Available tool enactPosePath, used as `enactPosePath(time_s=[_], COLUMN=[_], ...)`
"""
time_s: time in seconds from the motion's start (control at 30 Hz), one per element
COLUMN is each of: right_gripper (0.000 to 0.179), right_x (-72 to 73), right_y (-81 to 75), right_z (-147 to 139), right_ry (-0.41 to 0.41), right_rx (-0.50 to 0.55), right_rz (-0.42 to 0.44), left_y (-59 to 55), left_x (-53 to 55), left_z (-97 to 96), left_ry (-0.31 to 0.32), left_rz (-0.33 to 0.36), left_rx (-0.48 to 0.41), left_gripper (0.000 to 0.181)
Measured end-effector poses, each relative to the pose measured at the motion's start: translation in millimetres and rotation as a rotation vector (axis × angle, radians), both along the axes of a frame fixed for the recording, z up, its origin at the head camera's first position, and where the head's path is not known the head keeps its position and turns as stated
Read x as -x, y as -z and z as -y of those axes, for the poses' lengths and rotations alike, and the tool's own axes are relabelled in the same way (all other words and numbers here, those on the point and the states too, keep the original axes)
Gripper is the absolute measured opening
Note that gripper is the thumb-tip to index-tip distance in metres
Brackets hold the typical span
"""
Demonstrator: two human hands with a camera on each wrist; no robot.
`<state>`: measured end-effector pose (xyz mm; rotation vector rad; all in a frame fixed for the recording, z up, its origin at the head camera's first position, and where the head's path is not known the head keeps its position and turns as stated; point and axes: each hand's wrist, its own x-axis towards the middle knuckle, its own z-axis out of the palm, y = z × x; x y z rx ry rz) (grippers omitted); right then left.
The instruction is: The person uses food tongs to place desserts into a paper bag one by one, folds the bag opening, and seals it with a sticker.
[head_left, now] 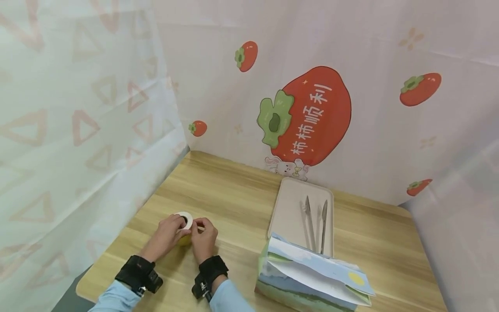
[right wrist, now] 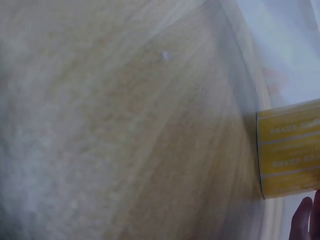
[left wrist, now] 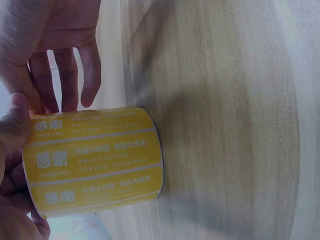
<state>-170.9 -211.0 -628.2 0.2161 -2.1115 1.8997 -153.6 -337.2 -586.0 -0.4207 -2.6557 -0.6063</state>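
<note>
A roll of yellow stickers (left wrist: pixel 95 160) with white lettering stands on end, close over the wooden table. From above, its white rim (head_left: pixel 189 217) and dark core hole show. My left hand (head_left: pixel 168 234) grips the roll from the left, the thumb at its near top edge and other fingers over the core. On the opposite side my right hand (head_left: pixel 204 238) has thumb and index finger at the top rim, pinching there, while its other fingers (left wrist: pixel 90 75) hang loosely curved beside the roll. In the right wrist view, part of the roll (right wrist: pixel 290 150) and a right fingertip (right wrist: pixel 301 217) show.
A printed paper bag (head_left: pixel 312 277) lies at the front right, overlapping a beige tray (head_left: pixel 288 203) in the head view. Two slim metal utensils (head_left: pixel 324 221) lie on the tray. Printed curtains (head_left: pixel 218 86) border the table (head_left: pixel 230 195) at the back and sides.
</note>
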Motion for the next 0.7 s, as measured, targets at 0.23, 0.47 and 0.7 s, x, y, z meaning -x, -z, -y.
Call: enactPosePath(time_s=[0.23,0.47,0.7], right_gripper=[0.007,0.007,0.008], right_x=[7.4,3.3,5.3], right_y=[7.0,12.6,12.8], right_z=[-5.3,-1.1,10.8], right_ry=[-0.041,-0.027,0.018], right_rx=[0.08,0.097,0.089], right_rz=[0.078,0.055,0.045], left_y=[2.0,6.0,8.3], left_x=[5.6,2.6,6.5], left_z=[0.1,1.1,7.4], left_ry=[0.021,0.038,0.042], left_rz=[-0.003,-0.023,-0.06], left_rx=[-0.009,-0.009,-0.001], left_gripper=[0.028,0.029,0.029])
